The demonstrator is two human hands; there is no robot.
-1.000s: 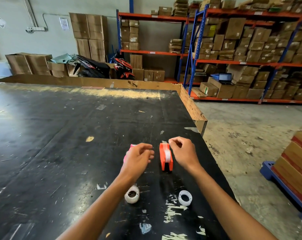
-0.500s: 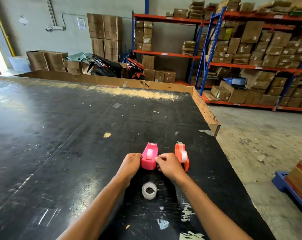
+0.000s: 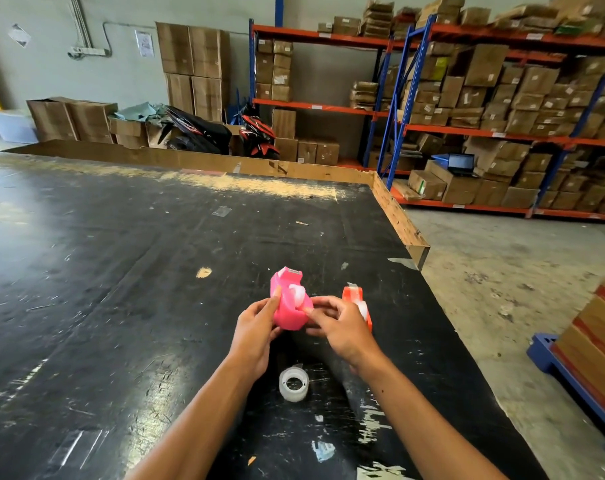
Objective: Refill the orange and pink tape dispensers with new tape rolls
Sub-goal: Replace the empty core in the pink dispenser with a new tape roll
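Observation:
The pink tape dispenser [image 3: 289, 303] is lifted slightly above the black table [image 3: 121, 271], tilted, with a white roll showing in its slot. My left hand [image 3: 256, 323] grips its left side. My right hand [image 3: 339, 323] pinches its right side at the roll. The orange tape dispenser [image 3: 354, 299] stands on the table just behind my right hand, with a roll in it, partly hidden. A clear tape roll [image 3: 293, 384] lies flat on the table between my forearms.
The table's right edge [image 3: 467, 358] runs close to my right arm, with concrete floor beyond. A raised wooden rim [image 3: 398, 216] borders the far side. Stacked boxes on a blue pallet [image 3: 592, 341] stand at the right. Shelves of cartons fill the background.
Both hands left the orange dispenser and took hold of the pink one, then lifted and tilted it. The second white ring by my right arm is out of sight.

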